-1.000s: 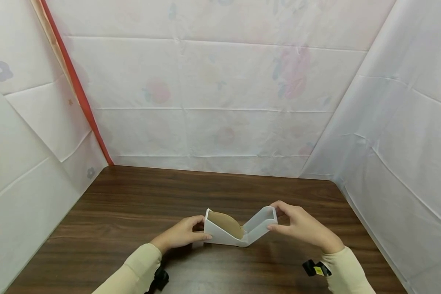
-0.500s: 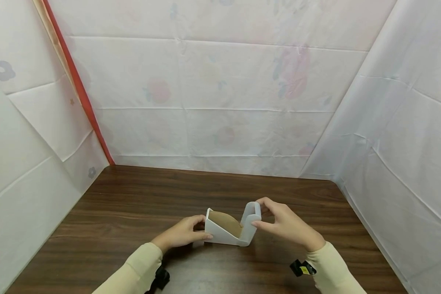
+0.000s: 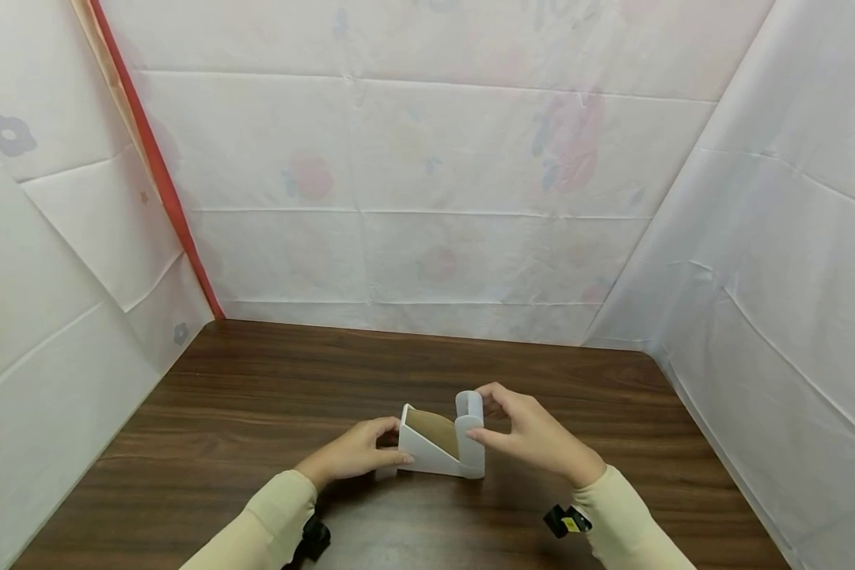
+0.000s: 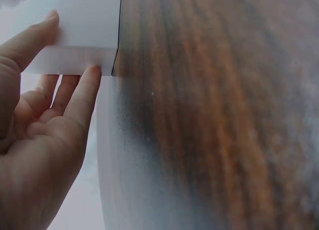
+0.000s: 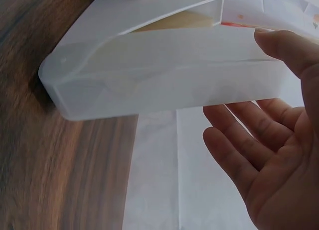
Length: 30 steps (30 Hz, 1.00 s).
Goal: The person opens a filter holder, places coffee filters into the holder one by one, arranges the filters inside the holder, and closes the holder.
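A white plastic box with a sloping open side stands on the table. Brown paper-like sheets with a rounded edge, perhaps coffee filters, sit inside it. Its translucent hinged lid stands about upright at the right end. My left hand holds the box's left end, thumb on the near side; the left wrist view shows fingertips against the end wall. My right hand grips the lid's upper end between thumb and fingers. In the right wrist view the lid hides much of the box.
The dark wood-grain table lies under the box and both hands. White printed sheeting hangs behind and at both sides. A red strip runs down the back left corner. Dark wrist devices sit at the cuffs.
My right hand has moved left, swinging the lid up from leaning outward to about upright. The left hand and the box have stayed nearly in place.
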Motion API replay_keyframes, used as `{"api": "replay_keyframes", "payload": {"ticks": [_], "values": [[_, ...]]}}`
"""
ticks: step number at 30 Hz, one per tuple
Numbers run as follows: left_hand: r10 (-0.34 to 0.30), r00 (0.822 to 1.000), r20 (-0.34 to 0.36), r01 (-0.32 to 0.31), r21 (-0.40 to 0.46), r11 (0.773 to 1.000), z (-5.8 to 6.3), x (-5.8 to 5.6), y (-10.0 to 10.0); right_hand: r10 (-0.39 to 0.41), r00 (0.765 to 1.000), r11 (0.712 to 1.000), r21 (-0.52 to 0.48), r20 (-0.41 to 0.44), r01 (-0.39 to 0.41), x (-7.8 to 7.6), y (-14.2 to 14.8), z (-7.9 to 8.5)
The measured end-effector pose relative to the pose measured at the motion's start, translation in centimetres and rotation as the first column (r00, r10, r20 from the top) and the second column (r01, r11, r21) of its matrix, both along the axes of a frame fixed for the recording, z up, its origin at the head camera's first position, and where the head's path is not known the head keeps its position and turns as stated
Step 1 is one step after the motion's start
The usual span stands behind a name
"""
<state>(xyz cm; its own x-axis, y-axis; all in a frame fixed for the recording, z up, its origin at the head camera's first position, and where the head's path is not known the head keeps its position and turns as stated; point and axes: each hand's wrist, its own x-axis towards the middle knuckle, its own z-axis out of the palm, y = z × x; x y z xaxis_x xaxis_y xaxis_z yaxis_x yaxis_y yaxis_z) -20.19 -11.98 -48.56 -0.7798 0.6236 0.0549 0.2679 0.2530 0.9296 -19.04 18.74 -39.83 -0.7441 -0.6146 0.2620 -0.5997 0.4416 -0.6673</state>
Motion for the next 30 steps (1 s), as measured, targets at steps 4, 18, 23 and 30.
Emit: {"api": "replay_keyframes", "payload": {"ticks": [4, 18, 23, 30], "values": [[0.0, 1.0, -0.004, 0.0, -0.004, 1.0, -0.2, 0.0, 0.0, 0.022, 1.0, 1.0, -0.017, -0.007, -0.022, -0.1, -0.8, -0.3], [0.007, 1.0, -0.014, -0.008, -0.049, 0.999, -0.4, -0.2, 0.0, 0.053, 0.997, 0.998, -0.032, 0.062, -0.051, -0.6, -3.1, -1.1], [0.004, 1.0, -0.004, -0.004, -0.044, 0.999, -0.3, -0.2, 0.0, 0.055, 0.997, 0.998, -0.018, 0.058, -0.054, -0.8, -3.5, -1.2], [0.001, 1.0, 0.029, 0.0, -0.037, 0.999, -0.2, -0.2, -0.1, 0.068, 0.997, 0.997, 0.04, 0.047, -0.07, -0.9, -4.2, -1.3]]}}
